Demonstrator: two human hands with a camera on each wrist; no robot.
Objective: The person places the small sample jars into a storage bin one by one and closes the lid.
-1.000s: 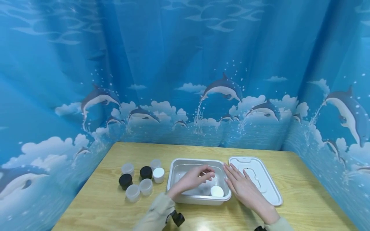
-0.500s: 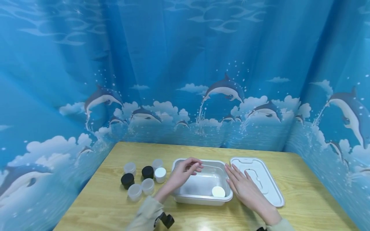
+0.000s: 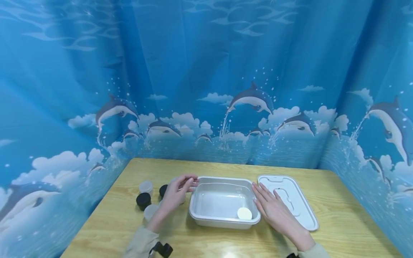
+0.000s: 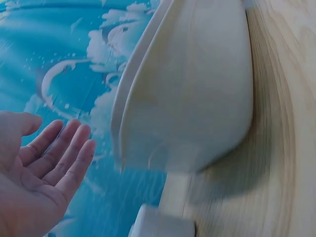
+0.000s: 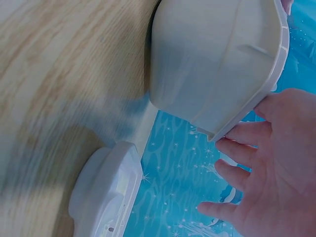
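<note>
A white plastic box (image 3: 226, 223) stands lidless on the wooden table, with one white-capped jar (image 3: 244, 213) in its near right corner. My left hand (image 3: 174, 195) hovers just off the box's left side, over the small jars; in the left wrist view its palm is bare and the fingers are loosely bent. With straight fingers my right hand (image 3: 274, 211) touches the box's right rim, which the right wrist view shows at the fingertips. Left of the box are black-lidded jars (image 3: 143, 200) and clear jars (image 3: 146, 187); my left hand and forearm hide some of them.
The box's white lid (image 3: 301, 208) lies flat on the table (image 3: 338, 215), right of the box and partly behind my right hand. A dolphin-print curtain (image 3: 206, 71) encloses the table at the back and sides.
My left hand has moved left, from above the inside of the box to outside its left rim, with nothing in it. The right hand has stayed at the right rim.
</note>
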